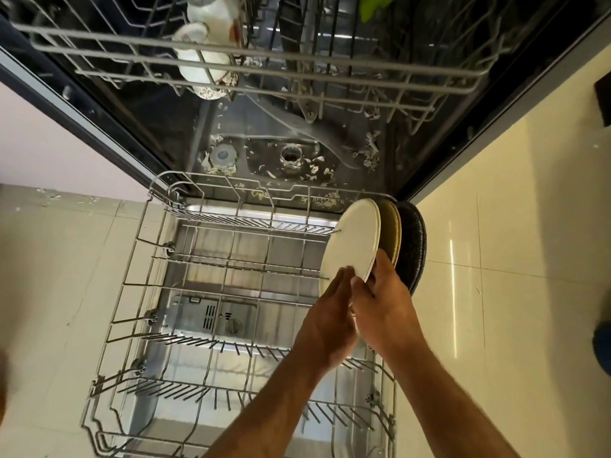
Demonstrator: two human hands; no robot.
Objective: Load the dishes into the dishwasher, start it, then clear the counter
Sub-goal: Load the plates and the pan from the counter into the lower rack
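Where hands meet, white plate (pixel 352 239) edge hidden, fingers (pixel 380 259) overlapping

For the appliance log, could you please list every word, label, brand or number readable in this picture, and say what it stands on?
No text can be read anywhere in this view.
Patterned cup in the upper rack: dark marks on its side, too blurred to tell whether they are letters or decoration.
Detergent dispenser on the open door: only slots and a round cap show, no legible marking.
White plate, held by both hands: plain, no print.
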